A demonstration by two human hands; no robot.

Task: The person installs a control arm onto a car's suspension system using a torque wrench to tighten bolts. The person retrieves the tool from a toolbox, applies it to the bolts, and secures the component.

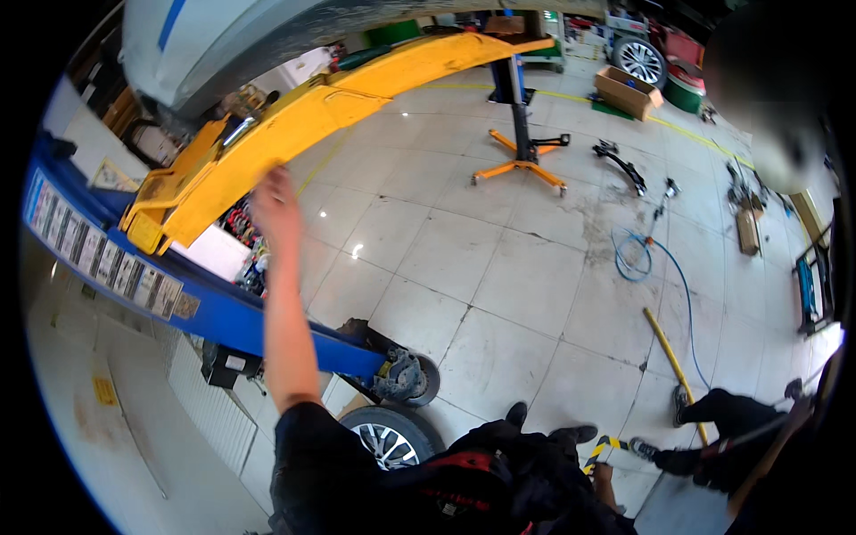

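Note:
My left hand (277,209) is raised against the lower edge of the yellow lift arm (294,120). Motion smears its fingers, so I cannot tell their shape or whether they touch the metal. On top of the lift arm, close to that hand, lies a shiny metal rod-like tool (239,132). The blue lift post (232,312) runs beneath my left forearm. Low beside my body hangs my right hand (604,481), its fingers mostly hidden; nothing shows in it. Above the lift arm is the silver body of a car (214,45).
A wheel (392,439) lies by the post's motor-like unit (406,376). An orange-legged stand (520,165) supports a unit under the car. Right are a blue hose (682,267), a yellow bar (669,352), a cardboard box (627,92) and another person's legs (713,419).

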